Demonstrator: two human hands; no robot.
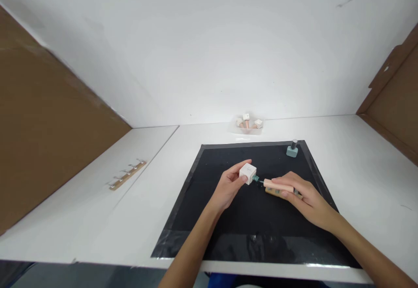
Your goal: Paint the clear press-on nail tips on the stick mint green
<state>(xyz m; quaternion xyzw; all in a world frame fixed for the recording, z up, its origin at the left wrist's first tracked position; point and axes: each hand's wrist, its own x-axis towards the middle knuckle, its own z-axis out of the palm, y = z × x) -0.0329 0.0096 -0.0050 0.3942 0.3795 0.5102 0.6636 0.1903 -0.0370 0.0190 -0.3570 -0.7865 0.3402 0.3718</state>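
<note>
My left hand [228, 183] grips a small white cube-shaped nail polish bottle [247, 172], tilted so that its green-stained neck [255, 178] points right. In my right hand [302, 194] is a long peach-coloured brush cap [277, 185], held level. Its thin brush stem reaches left to the bottle's neck; whether the tip is inside I cannot tell. Just under the cap and the right fingers lies a wooden strip [272, 191] with greenish pieces on it, partly hidden by the hand. Whether the fingers touch the strip is unclear.
A black mat [235, 218] lies beneath my hands on the white table. A green bottle with a dark cap [292, 151] stands at its back right. Behind is a clear tray [256, 132] of white-and-peach bottles. A wooden strip with clips [127, 175] lies left. Cardboard panels [58, 118] flank the table.
</note>
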